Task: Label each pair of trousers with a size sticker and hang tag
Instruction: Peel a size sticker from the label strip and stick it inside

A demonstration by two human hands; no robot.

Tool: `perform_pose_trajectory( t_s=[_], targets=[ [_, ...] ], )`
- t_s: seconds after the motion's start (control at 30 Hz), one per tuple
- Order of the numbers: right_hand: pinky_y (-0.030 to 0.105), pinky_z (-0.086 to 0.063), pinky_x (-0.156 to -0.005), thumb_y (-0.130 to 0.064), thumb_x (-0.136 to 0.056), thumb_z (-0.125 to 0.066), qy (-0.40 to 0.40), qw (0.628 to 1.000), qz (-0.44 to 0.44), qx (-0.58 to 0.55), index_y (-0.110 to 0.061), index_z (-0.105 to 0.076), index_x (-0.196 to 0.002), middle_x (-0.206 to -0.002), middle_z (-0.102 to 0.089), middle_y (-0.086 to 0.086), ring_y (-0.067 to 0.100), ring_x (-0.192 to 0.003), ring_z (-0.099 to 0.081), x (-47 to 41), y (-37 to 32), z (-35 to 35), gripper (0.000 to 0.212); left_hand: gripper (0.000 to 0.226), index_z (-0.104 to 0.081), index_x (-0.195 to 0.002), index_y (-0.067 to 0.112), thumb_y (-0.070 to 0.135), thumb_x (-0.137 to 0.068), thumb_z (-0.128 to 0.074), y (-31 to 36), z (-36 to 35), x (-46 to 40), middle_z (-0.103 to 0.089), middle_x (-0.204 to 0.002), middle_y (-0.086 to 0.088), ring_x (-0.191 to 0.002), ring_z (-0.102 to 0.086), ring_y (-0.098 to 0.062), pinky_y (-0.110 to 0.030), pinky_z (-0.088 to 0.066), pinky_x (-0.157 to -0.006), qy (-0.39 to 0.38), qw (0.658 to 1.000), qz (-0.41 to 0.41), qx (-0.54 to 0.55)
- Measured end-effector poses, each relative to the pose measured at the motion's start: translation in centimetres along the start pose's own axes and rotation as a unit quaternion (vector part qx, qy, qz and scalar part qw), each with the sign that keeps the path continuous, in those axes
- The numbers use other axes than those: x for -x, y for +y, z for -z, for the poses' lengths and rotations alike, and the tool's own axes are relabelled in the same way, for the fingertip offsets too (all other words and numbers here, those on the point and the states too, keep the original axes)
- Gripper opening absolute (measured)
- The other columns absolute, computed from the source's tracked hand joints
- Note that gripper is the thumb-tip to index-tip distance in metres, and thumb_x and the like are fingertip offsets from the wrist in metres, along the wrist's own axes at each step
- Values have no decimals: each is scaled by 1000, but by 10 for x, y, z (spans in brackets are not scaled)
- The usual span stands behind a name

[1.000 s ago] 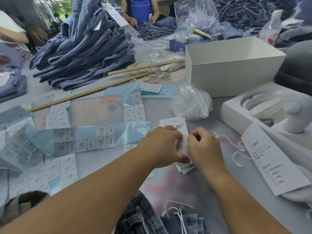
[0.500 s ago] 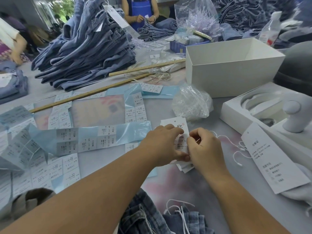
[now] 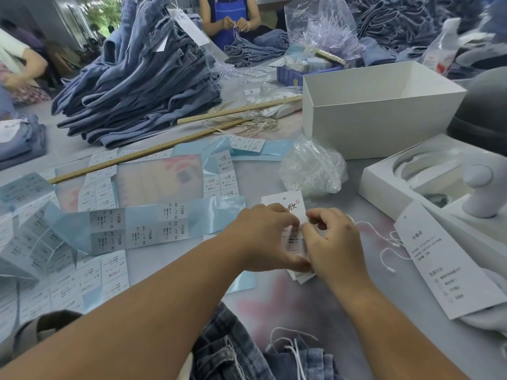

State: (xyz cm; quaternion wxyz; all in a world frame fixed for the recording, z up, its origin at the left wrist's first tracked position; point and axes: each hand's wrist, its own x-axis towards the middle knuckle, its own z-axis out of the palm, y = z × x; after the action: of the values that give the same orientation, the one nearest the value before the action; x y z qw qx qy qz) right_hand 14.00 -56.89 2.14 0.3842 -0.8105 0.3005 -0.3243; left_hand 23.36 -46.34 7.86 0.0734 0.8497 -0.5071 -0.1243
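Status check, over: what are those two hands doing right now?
Left hand and right hand pinching hang tag on the table. Sticker sheets to the left. Nothing blocking.

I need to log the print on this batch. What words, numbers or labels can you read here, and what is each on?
"1103#": size stickers on the blue backing strip.
"XS": same size stickers.
"1103#", upside down: sticker sheet further back.
"欣": white hang tag held by the left hand and right hand.
"合格证": long white tag on the right.
All finer print: too small to read.
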Motion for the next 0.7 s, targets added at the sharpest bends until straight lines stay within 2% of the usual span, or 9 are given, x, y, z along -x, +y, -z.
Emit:
perform_pose_trajectory(
  t_s=[0.1, 0.17, 0.23, 0.27, 0.33, 0.43, 0.6, 0.7],
  targets=[
    [29, -39, -89, -10, -88, -63, -2, 1000, -3, -23, -12, -72, -99, -97, -65, -2, 16, -98, -53, -1, 1, 0, 15, 51, -65, -121, 33, 60, -78, -68, 1, 7, 2, -53, -137, 13, -125, -47, -14, -41, -37, -106, -14, 1000, -12, 13],
    [27, -38, -85, -13, -90, -61, -4, 999, -8, -44, -14, -72, -95, -95, -65, -4, 15, -97, -53, -1, 1, 0, 12, 37, -69, -114, 33, 55, -85, -62, 1, 10, 2, -58, -132, 15, -119, -52, -12, -38, -42, -102, -25, 999, -10, 25],
    [28, -38, -82, -20, -94, -56, -2, 997, -11, -73, -17, -72, -89, -92, -65, -5, 15, -95, -53, -1, 0, 0, 17, 28, -73, -101, 28, 46, -92, -52, 2, 11, 1, -67, -119, 10, -101, -60, -13, -34, -50, -87, -16, 999, -1, 28],
    [30, -38, -81, -26, -96, -52, -1, 996, -10, -85, -17, -71, -87, -91, -65, -4, 16, -94, -53, 0, 0, 0, 23, 28, -72, -93, 23, 39, -94, -49, 2, 11, 1, -70, -109, 5, -87, -60, -12, -30, -50, -75, -1, 1000, 5, 26],
    [33, -40, -81, -33, -94, -46, 3, 995, -8, -99, -15, -71, -86, -90, -65, -5, 17, -92, -54, 0, -1, 1, 31, 30, -68, -79, 15, 30, -95, -48, 3, 11, 1, -72, -94, -3, -69, -55, -14, -27, -41, -56, 38, 999, 14, 31],
    [34, -41, -83, -24, -96, -54, -4, 997, -9, -82, -18, -70, -85, -90, -63, -7, 18, -94, -53, -1, 2, 0, 20, 30, -68, -73, 12, 29, -93, -52, 5, 11, 2, -72, -82, -4, -71, -62, -23, -34, -50, -57, 83, 993, 23, 77],
    [27, -35, -67, -37, -91, -42, -1, 994, -2, -111, -25, -57, -70, -72, -59, -8, 13, -78, -53, 0, 0, 1, 28, 26, -57, -70, 12, 24, -93, -51, 5, 12, 3, -54, -59, 3, -51, -41, -12, -28, -33, -50, 196, 964, 39, 175],
    [24, -37, -58, -30, -94, -54, -27, 993, -2, -118, -27, -60, -79, -66, -61, -15, 8, -66, -54, 0, 2, 0, 16, 26, -53, -73, 17, 25, -96, -49, 9, 12, 5, -52, -58, 4, -51, -42, -9, -29, -32, -49, 209, 960, 10, 186]
  ],
)
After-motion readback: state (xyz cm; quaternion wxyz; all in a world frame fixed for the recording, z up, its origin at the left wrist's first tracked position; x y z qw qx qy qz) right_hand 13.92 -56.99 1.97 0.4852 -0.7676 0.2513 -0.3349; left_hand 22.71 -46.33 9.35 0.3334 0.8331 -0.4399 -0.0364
